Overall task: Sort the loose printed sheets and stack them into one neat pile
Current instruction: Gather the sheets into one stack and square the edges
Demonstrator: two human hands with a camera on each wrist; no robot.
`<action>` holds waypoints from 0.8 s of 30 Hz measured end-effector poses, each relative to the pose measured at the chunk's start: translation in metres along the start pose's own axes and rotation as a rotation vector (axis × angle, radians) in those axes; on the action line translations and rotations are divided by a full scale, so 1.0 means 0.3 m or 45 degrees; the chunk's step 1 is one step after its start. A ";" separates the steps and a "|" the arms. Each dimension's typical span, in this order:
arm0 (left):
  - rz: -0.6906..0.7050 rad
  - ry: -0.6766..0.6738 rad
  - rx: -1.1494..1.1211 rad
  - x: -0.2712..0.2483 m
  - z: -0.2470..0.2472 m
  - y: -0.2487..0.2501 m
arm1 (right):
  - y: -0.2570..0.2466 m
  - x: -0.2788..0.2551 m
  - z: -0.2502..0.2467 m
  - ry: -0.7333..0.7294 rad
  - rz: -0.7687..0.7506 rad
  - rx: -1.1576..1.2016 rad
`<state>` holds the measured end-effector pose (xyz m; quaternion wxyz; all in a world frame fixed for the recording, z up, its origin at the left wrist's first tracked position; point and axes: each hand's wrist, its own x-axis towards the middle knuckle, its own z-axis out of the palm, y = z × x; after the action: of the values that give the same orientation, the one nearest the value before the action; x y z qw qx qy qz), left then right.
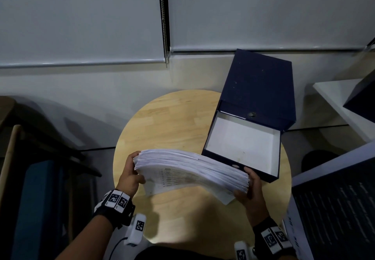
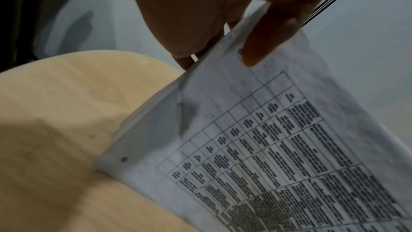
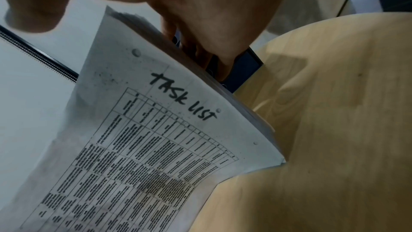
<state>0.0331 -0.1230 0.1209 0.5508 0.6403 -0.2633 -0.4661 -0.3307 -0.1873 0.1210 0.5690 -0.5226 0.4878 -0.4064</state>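
Observation:
A thick stack of printed sheets (image 1: 188, 170) stands on its long edge on the round wooden table (image 1: 172, 121), sagging in the middle. My left hand (image 1: 134, 173) grips its left end, thumb on the near face. My right hand (image 1: 250, 186) grips the right end. In the left wrist view the stack of sheets (image 2: 278, 147) shows a printed table, with my thumb (image 2: 263, 41) on it. The right wrist view shows the near sheet (image 3: 142, 144) with "TASK LIST" handwritten above the table and punch holes along its edge.
An open dark blue file box (image 1: 243, 144) with a white inside lies on the table right behind the stack, its lid (image 1: 261, 85) raised at the back. A dark printed board (image 1: 334, 209) stands at the right. A chair (image 1: 30, 158) is at the left.

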 end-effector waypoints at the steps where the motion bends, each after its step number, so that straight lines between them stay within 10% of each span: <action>1: -0.020 0.027 0.048 -0.002 0.013 -0.002 | 0.001 -0.003 0.000 -0.017 -0.004 -0.042; 10: 0.184 0.034 0.537 0.021 0.055 0.070 | -0.118 0.041 0.040 -0.007 -0.030 -0.447; 15: 0.766 -0.107 0.924 -0.042 0.156 0.335 | -0.322 0.083 0.159 -0.021 -0.693 -1.130; 20: 1.261 -0.388 1.368 -0.098 0.298 0.587 | -0.477 0.102 0.320 -0.266 -0.580 -0.890; 24: 1.381 0.000 1.487 -0.088 0.235 0.643 | -0.468 0.118 0.306 -0.144 -0.361 -0.509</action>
<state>-0.0066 -0.1820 0.3154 0.2762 0.6081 -0.7400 0.0802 -0.2272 -0.2209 0.2536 0.4179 -0.7099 0.4477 -0.3478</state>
